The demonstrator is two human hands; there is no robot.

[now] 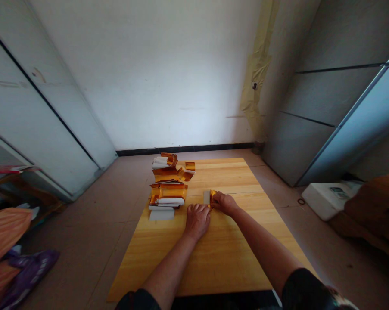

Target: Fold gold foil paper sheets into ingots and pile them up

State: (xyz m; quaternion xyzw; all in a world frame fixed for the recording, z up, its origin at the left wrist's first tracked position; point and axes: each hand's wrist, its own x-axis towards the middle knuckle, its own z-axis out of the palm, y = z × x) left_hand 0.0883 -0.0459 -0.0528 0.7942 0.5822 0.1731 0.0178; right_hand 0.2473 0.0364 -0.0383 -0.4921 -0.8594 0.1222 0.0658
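Near the middle of the wooden table lies a small piece of shiny gold-orange film [213, 196], with a pale grey-white strip [206, 197] along its left side. My right hand [225, 203] is closed on the film's right part, the fingers bent and pinching. From the near side, my left hand [198, 218] rests low on the tabletop, its fingers bent and close together, the thumb side at the film's lower corner. Its fingertips are partly hidden. To the left, curled amber film pieces [170, 189] are stacked with folded white papers [170, 201].
The wooden table [239, 254] stands before a white wall. More curled amber film [173, 174] and white rolls [160, 162] lie at its far left. A white box [323, 200] is on the floor at right, below a grey refrigerator [297, 112]. Bags [29, 271] lie at left.
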